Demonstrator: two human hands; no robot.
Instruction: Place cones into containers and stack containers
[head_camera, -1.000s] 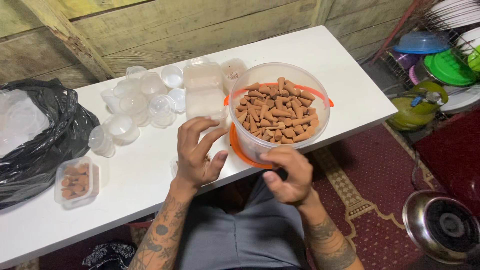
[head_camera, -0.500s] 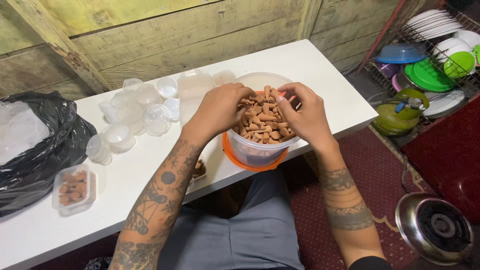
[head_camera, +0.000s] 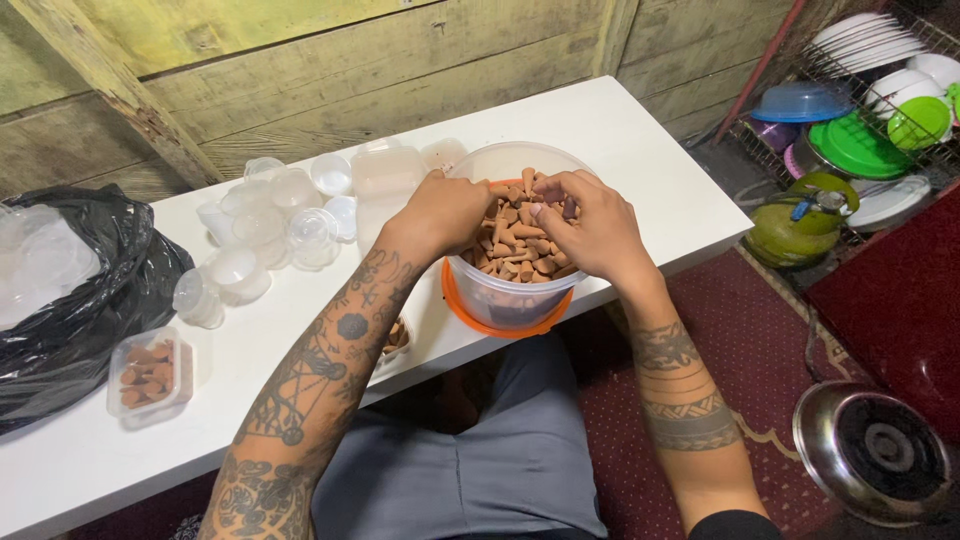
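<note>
White desk (head_camera: 640, 130), clear tub (head_camera: 515, 290) of brown cones (head_camera: 510, 245) at its near edge.
I've moved both hands into the tub since a second ago: left hand (head_camera: 440, 212) curled among cones, right hand (head_camera: 590, 225) seemingly pinching some.

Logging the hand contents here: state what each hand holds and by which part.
Both hands are in the clear tub of brown cones. The right hand pinches something small at its fingertips; the left hand is hidden, so it cannot be told.

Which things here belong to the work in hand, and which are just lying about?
In use:
left hand and right hand in the clear tub of brown cones
filled small box
empty clear cups

Lying about:
black bag
dish rack
green gas canister
</note>
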